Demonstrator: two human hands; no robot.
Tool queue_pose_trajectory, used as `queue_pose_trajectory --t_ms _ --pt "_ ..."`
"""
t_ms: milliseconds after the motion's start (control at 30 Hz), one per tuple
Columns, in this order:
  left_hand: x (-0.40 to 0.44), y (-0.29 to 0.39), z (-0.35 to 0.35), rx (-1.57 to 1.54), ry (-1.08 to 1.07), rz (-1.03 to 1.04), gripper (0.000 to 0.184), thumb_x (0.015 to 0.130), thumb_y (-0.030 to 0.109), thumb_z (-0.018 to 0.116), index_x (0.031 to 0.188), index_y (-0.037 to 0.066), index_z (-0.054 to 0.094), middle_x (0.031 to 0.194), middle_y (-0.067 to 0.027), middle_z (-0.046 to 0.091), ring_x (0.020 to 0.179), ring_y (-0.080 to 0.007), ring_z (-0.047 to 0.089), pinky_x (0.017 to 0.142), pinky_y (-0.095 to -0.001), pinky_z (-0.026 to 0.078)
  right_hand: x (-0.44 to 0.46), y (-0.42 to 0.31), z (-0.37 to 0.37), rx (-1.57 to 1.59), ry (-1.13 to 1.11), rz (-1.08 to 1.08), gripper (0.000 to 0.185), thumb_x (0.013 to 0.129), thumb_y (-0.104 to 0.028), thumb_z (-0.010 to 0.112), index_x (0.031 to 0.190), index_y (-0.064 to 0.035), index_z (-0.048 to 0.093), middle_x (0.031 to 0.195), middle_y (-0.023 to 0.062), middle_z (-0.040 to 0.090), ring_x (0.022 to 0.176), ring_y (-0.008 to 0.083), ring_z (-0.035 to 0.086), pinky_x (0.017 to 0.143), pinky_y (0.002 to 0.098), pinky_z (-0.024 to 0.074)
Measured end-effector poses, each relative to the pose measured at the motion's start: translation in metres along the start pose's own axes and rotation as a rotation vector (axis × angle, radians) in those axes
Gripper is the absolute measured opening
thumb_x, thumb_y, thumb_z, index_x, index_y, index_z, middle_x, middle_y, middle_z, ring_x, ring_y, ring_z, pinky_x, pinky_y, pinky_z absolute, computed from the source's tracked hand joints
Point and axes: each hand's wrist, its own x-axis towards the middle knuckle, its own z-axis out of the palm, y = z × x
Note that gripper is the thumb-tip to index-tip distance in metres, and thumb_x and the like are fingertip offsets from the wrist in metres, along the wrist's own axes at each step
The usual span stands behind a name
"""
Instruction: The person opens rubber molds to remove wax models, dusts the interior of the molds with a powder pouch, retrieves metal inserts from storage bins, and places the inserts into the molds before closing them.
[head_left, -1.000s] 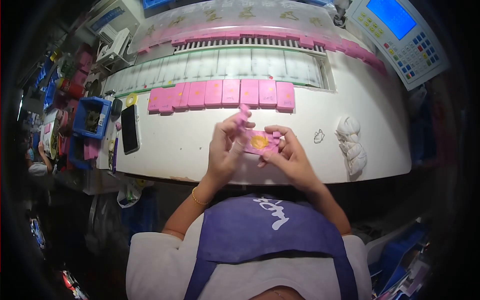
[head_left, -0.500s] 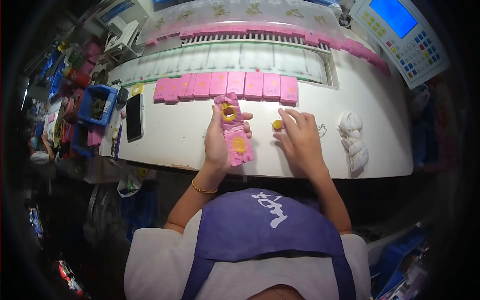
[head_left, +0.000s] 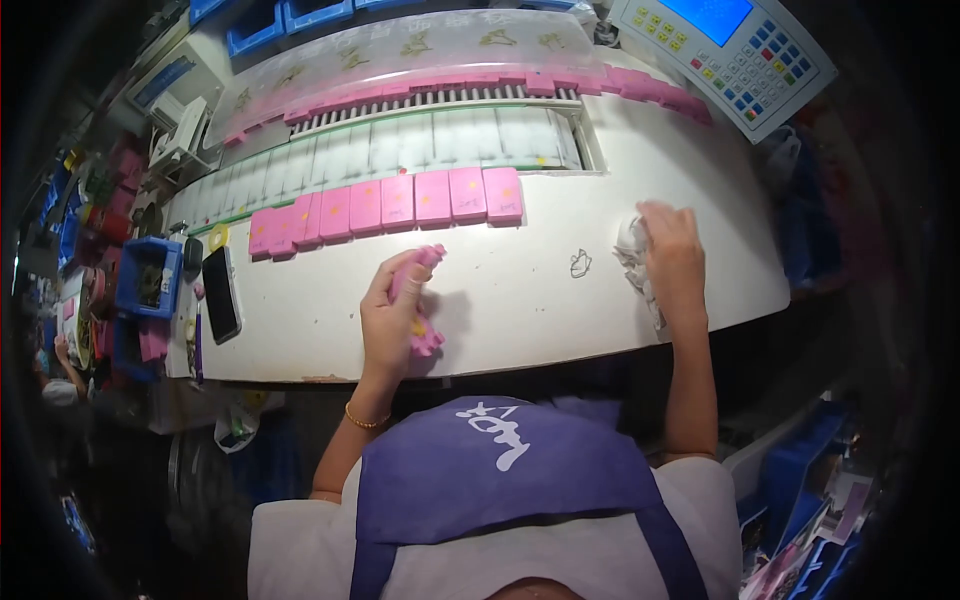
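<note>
My left hand (head_left: 388,312) is wrapped round a pink mold piece (head_left: 427,335) with a yellow patch, held above the white table. To the right, my right hand (head_left: 672,258) is on a white cloth bundle (head_left: 634,262), its fingers over the upper part; whether they pinch it is hard to see. A row of pink blocks (head_left: 397,203) stands behind my left hand. A small outline drawing (head_left: 580,263) lies on the table between the hands.
A phone (head_left: 222,294), a yellow tape ring (head_left: 219,237) and a blue bin (head_left: 148,277) are at the left. Behind the blocks is a glass-like strip (head_left: 380,145). A control panel (head_left: 735,60) stands at the back right. Another person's arm (head_left: 68,360) shows far left.
The pink piece, first between both hands, then open in my left hand, is now tilted there. My right hand has left the small yellow-topped piece, no longer visible, and reached the cloth. The view has shifted.
</note>
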Motion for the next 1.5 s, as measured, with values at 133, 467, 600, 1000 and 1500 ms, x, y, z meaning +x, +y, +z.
queue_pose_trajectory --t_ms 133,467,600,1000,1500 --pt "-0.003 0.003 0.007 0.445 -0.078 0.133 0.053 0.084 0.02 0.078 0.131 0.008 0.058 0.102 -0.0082 0.063 0.093 -0.0155 0.06 0.078 -0.0289 0.05 -0.013 0.006 0.009 0.118 -0.151 0.134 0.027 0.085 0.0 0.061 0.111 -0.0011 0.065 0.1 0.0153 0.063 0.086 0.0281 0.06 0.079 0.036 0.0513" --pt "0.009 0.008 -0.001 0.37 -0.366 0.086 0.073 0.069 0.011 0.087 0.135 0.007 0.055 0.108 -0.0089 0.059 0.099 -0.0152 0.06 0.081 -0.0298 0.054 -0.002 0.04 0.004 0.238 -0.149 0.317 0.024 0.089 -0.016 0.066 0.108 -0.0011 0.064 0.094 0.0128 0.061 0.086 0.0266 0.061 0.078 0.0352 0.0498" --pt "0.01 0.004 -0.002 0.308 -0.45 0.215 0.07 0.069 0.001 0.085 0.133 0.007 0.057 0.112 -0.0076 0.054 0.103 -0.0167 0.06 0.081 -0.0283 0.054 0.007 0.018 0.015 -0.016 -0.108 0.102 0.015 0.088 -0.014 0.064 0.093 0.0004 0.065 0.092 0.0159 0.061 0.086 0.0324 0.061 0.078 0.0374 0.0499" --pt "-0.01 0.025 -0.024 0.778 -0.336 0.454 0.058 0.065 0.0 0.078 0.12 0.007 0.061 0.103 -0.0106 0.064 0.097 -0.0277 0.061 0.086 -0.036 0.05 0.034 0.014 0.007 0.213 -0.221 0.394 0.017 0.086 -0.012 0.068 0.092 0.004 0.066 0.077 0.0109 0.067 0.074 0.0164 0.063 0.072 0.0305 0.0495" --pt "-0.015 0.007 -0.018 0.495 -0.196 0.524 0.048 0.069 0.01 0.085 0.11 0.007 0.061 0.099 -0.0083 0.064 0.097 -0.0247 0.062 0.082 -0.0347 0.052 0.005 -0.148 0.049 1.526 -0.742 0.445 0.016 0.089 -0.012 0.073 0.097 -0.0001 0.066 0.092 0.004 0.067 0.09 0.0132 0.066 0.082 0.0265 0.0528"
